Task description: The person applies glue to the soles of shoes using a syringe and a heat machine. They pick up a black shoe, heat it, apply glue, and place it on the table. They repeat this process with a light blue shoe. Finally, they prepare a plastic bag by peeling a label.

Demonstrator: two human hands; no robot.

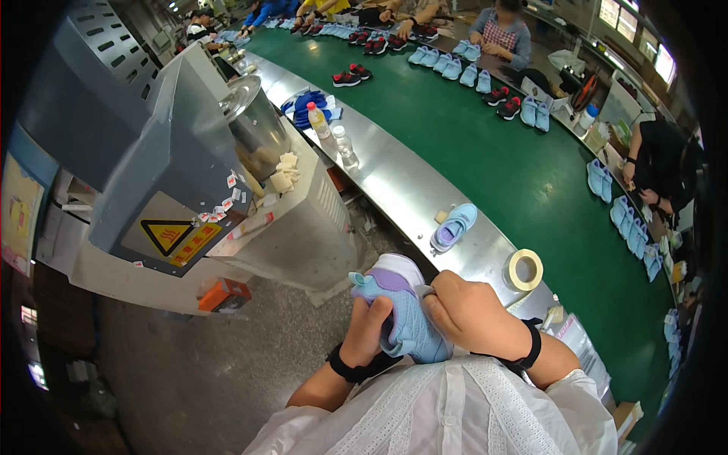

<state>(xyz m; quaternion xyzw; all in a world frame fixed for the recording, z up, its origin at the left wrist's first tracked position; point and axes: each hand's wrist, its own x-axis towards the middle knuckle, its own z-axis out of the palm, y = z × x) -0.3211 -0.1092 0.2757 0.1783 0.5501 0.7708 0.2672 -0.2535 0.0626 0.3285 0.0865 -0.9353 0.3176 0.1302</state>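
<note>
My left hand (365, 330) is closed around the heel and opening of a light blue shoe (418, 327) with purple lining and a white sole, held tilted in front of my body. My right hand (472, 312) has its fingers bent and pinched together against the edge of the sole. Something small and greyish may be between those fingertips, but I cannot make it out. Another light blue shoe (455, 227) rests on the metal ledge just beyond my hands. A roll of pale tape (525, 270) lies to its right.
A grey machine (171, 163) with a heat-warning label stands at left, near two bottles (318, 121) and blue gloves (305, 108). Past the metal ledge (379, 171) runs a green conveyor belt (462, 144) with rows of shoes. Several people work along its far side.
</note>
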